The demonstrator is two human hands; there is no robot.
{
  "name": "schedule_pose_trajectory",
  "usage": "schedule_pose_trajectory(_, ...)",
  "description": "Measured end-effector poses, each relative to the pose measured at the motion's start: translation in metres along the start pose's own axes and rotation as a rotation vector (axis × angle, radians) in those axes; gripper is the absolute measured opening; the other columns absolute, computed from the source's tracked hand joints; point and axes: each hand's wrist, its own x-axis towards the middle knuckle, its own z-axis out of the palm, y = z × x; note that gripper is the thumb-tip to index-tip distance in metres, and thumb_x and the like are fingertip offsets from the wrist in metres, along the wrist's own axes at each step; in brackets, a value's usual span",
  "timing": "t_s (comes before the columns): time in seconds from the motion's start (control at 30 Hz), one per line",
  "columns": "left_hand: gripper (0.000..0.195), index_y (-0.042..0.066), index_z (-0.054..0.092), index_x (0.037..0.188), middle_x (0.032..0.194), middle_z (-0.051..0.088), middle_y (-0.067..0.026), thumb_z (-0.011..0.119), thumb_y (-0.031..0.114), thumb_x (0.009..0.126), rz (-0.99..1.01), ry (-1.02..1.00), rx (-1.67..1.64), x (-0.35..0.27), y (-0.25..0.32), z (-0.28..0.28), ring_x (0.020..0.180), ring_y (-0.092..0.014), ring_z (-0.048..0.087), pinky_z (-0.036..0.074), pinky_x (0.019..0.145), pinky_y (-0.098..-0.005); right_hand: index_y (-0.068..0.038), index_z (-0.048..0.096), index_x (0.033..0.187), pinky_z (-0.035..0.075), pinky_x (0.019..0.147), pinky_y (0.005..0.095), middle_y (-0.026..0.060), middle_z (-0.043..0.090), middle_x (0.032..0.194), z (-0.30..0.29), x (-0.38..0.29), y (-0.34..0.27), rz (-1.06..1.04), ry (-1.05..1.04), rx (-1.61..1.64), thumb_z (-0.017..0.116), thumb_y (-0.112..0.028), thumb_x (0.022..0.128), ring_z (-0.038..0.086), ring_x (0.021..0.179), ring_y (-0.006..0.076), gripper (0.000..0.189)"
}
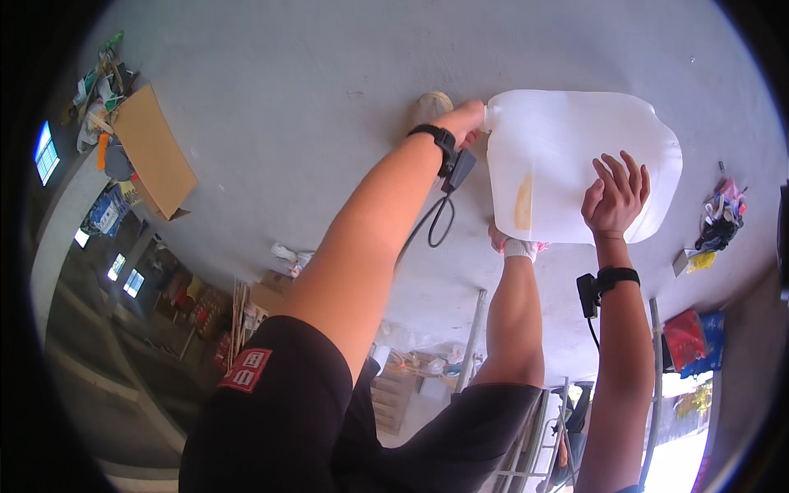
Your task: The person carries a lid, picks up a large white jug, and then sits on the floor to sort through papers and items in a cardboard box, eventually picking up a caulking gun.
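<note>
A large translucent white plastic jug (567, 166) lies sideways before me, its neck pointing left and a yellowish patch near its lower left edge. My left hand (465, 123) has its fingers closed around the cap or neck end, which they partly hide. Over the jug's right half is my right hand (616, 197), back towards the camera and fingers spread; whether it touches the plastic cannot be told. Both wrists wear black straps with small cabled devices. It is unclear whether the jug rests on the grey floor (308, 123) or is held off it.
My shoe (431, 108) is behind my left hand, and my other foot is partly under the jug's lower edge. A cardboard box (154, 151) and mixed litter stand far left. More litter (721, 215) lies right. Metal poles (471, 339) and another person are low in view.
</note>
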Motion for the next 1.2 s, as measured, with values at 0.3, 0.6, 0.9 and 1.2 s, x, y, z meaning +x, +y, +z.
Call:
schedule_pose_trajectory(0.3,0.055,0.003,0.067,0.097,0.087,0.064,-0.0103,0.027,0.041,0.103,0.516,0.202,-0.112,0.005,-0.039,0.019,0.085,-0.024,0.064,0.053,0.075,-0.0352,-0.013,0.076,0.094,0.031,0.115,0.0490,0.0018,0.071,0.107,-0.002,-0.004,-0.002,0.014,-0.001,0.001,0.052,-0.018,0.080,0.059,0.122,0.0276,0.028)
schedule_pose_trajectory(0.6,0.044,0.012,0.059,0.081,0.068,0.053,-0.0001,0.034,0.043,0.102,-0.108,-0.180,0.070,0.008,0.012,-0.016,0.050,-0.009,0.043,0.034,0.044,-0.0274,-0.013,0.076,0.093,0.032,0.115,0.0488,0.0007,0.071,0.107,0.001,-0.001,-0.003,0.010,0.018,-0.001,0.053,-0.017,0.079,0.059,0.122,0.0262,0.027)
schedule_pose_trajectory(0.9,0.037,0.012,0.061,0.080,0.063,0.054,-0.0029,0.036,0.032,0.099,0.087,0.059,-0.040,-0.012,0.003,0.009,0.042,-0.010,0.038,0.028,0.041,-0.0268,-0.013,0.076,0.092,0.032,0.115,0.0485,0.0007,0.071,0.108,0.001,-0.007,0.000,0.017,0.007,-0.002,0.054,-0.017,0.079,0.058,0.122,0.0260,0.026)
schedule_pose_trajectory(1.2,0.042,0.013,0.063,0.084,0.065,0.054,-0.0032,0.033,0.039,0.097,0.167,-0.070,-0.215,0.006,-0.031,0.001,0.045,-0.011,0.039,0.032,0.042,-0.0293,-0.013,0.077,0.095,0.030,0.117,0.0470,0.0013,0.072,0.110,-0.002,-0.006,-0.001,0.040,-0.023,-0.005,0.051,-0.018,0.083,0.058,0.125,0.0254,0.029)
